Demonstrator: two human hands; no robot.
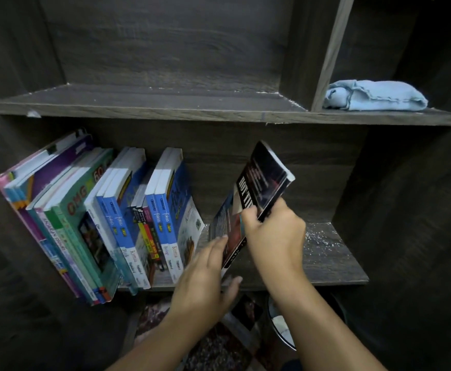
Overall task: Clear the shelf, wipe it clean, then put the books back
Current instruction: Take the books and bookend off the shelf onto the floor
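A dark wooden shelf [326, 266] carries a leaning row of several books [106, 218] on its left half. My right hand [272, 236] grips a black paperback [267, 178] by its lower edge, tilted above the shelf's middle. A second dark book [227, 231] leans on the shelf just left of that hand. My left hand [205, 277] has straight fingers resting against this second book near the shelf's front edge. A folded light blue cloth [374, 96] lies on the upper shelf at the right.
The upper shelf board [152, 103] holds only dust and scraps, with a vertical divider [331, 52] left of the cloth. White crumbs speckle the lower shelf's right part. Below, a patterned rug [219, 344] and a round bin rim [280, 328] show.
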